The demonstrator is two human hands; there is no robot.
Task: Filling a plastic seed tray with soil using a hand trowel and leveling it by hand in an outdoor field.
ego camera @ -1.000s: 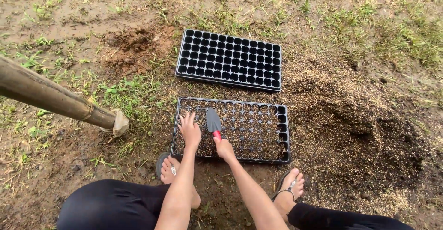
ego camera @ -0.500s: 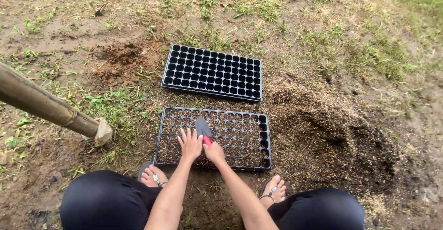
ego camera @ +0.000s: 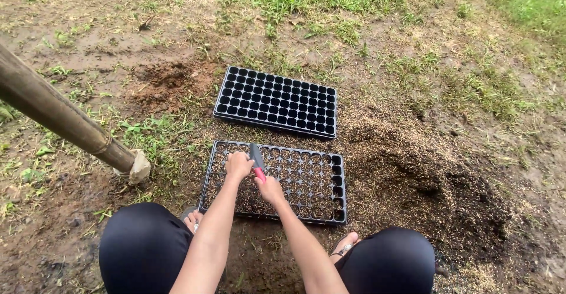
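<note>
I squat over a black seedling tray (ego camera: 318,182) lying on the ground, its cells partly filled with brown soil mix. My left hand (ego camera: 237,165) rests palm down on the tray's left part, fingers curled over the soil. My right hand (ego camera: 270,189) grips the red handle of a small trowel (ego camera: 256,155), whose grey blade points away from me over the tray, next to my left hand. A second black seedling tray (ego camera: 277,100) with empty cells lies just beyond the first.
A heap of dark soil mix (ego camera: 436,182) spreads to the right of the trays. A thick bamboo pole (ego camera: 65,120) slants in from the left and ends in a pale foot. My knees and sandalled feet frame the near tray. Grass patches grow around.
The view has tilted so the trays sit higher in it. My left hand has shifted toward the tray's left corner, and the trowel stays beside it.
</note>
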